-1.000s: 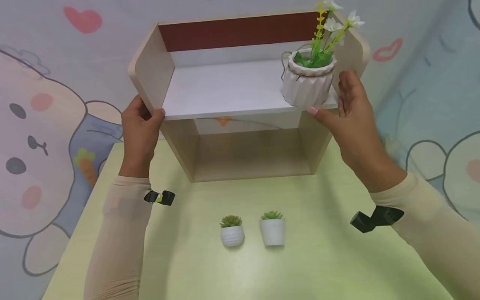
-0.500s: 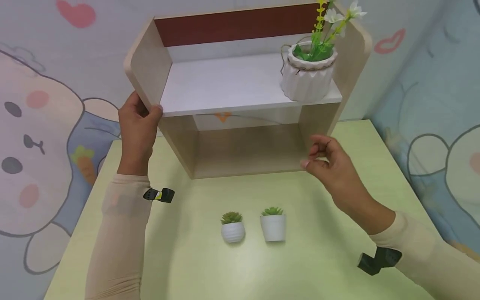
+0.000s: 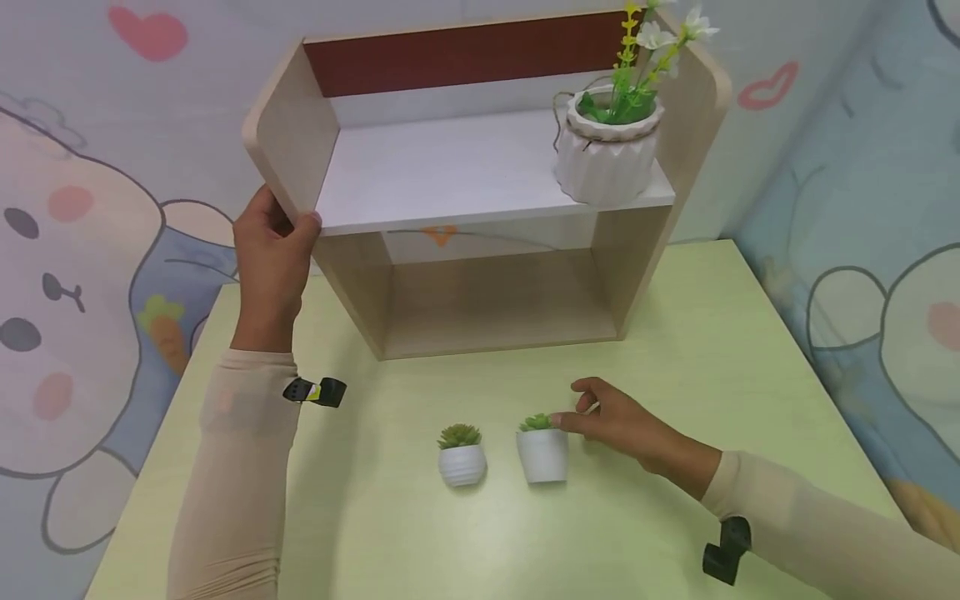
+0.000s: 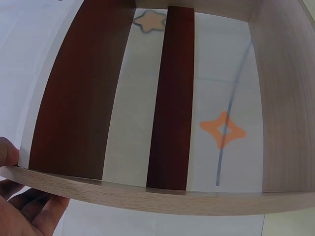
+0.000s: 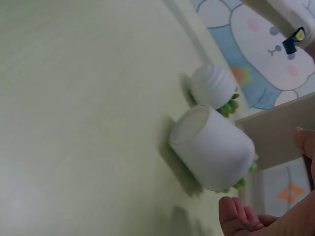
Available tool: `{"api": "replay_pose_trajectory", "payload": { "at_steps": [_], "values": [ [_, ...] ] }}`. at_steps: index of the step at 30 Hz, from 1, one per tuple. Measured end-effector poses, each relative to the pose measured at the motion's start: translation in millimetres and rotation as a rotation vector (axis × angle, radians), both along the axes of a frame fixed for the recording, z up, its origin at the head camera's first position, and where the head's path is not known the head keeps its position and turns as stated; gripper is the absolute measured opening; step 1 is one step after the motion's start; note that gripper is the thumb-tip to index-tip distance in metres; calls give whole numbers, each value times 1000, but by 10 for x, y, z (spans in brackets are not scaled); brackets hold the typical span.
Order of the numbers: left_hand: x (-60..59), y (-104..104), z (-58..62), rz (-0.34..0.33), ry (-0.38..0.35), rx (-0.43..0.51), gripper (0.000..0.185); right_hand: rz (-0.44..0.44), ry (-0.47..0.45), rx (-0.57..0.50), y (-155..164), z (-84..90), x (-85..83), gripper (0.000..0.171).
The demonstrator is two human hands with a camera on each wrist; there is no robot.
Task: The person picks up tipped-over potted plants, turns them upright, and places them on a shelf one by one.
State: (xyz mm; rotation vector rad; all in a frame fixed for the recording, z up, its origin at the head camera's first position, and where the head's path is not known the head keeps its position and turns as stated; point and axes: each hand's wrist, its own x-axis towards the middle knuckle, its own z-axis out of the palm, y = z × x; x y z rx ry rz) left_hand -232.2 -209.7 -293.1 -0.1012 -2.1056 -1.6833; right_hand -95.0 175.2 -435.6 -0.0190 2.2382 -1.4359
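left hand [image 3: 272, 258] grips the left side panel of the shelf [image 3: 480, 179], thumb on the inner face. right hand [image 3: 618, 421] low over the counter [image 3: 675, 517], fingers loosely spread and holding nothing, fingertips at the rim of the tapered pot [image 3: 543, 450]. round pot [image 3: 462, 457] just beside it. flower pot [image 3: 609, 150] on the upper shelf board, right end.

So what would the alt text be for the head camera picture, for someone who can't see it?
A person's right hand reaches to a small straight-sided white pot on a green table, fingertips at its rim, beside a rounder white pot. Their left hand grips the side of a wooden shelf unit, which carries a ribbed flower pot.
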Motion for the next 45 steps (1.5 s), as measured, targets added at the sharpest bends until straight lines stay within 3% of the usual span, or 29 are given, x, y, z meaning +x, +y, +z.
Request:
{"api": "replay_pose_trajectory", "payload": {
  "at_steps": [7, 14, 23, 29, 35, 45],
  "values": [
    [2, 4, -17, 5, -10, 16, 48, 19, -41, 101, -47, -151, 31, 88],
    [5, -5, -13, 20, -4, -22, 49, 64, 25, 139, -156, -186, 47, 97],
    [-22, 4, -15, 12, 5, -6, 50, 111, 78, 218, -265, -311, 19, 104],
    [9, -18, -14, 27, -2, -30, 50, 160, 137, 256, -340, -323, -5, 101],
    [25, -27, -11, 28, -3, -17, 50, 143, 153, 260, -374, -313, -10, 95],
    [23, -22, -26, 20, 13, -30, 49, 46, 181, 218, -286, -341, 83, 101]
  ]
}}
